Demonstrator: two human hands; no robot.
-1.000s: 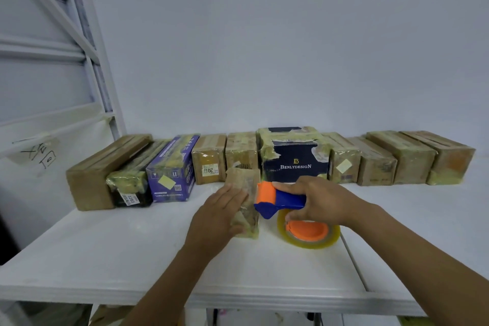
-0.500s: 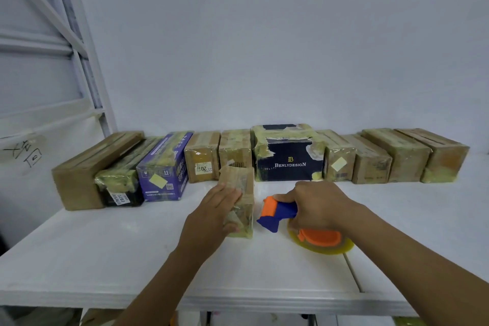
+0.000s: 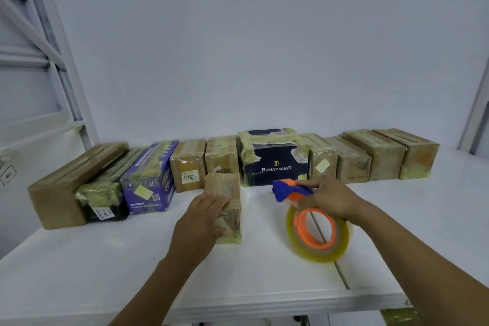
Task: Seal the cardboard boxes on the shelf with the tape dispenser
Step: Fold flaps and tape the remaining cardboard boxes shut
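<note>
A small taped cardboard box (image 3: 227, 194) stands on the white shelf (image 3: 132, 267), pulled forward from the row. My left hand (image 3: 203, 217) lies flat against its left side and top, fingers straight. My right hand (image 3: 329, 197) grips the blue and orange tape dispenser (image 3: 289, 190) to the right of the box, apart from it. Its yellowish tape roll (image 3: 317, 235) on an orange hub hangs tilted just above the shelf. Behind stands a row of taped boxes, with a dark blue BENLYDESIGN box (image 3: 275, 164) in the middle.
A purple box (image 3: 150, 180) and a long brown box (image 3: 71, 182) sit at the row's left end, several brown boxes (image 3: 381, 156) at its right. White shelf posts (image 3: 66, 66) rise at the left. A seam (image 3: 341, 275) splits the shelf boards near the front edge.
My right hand has pulled the dispenser away from the small box to the right, and the roll has tipped up to face me. My left hand stays on the box.
</note>
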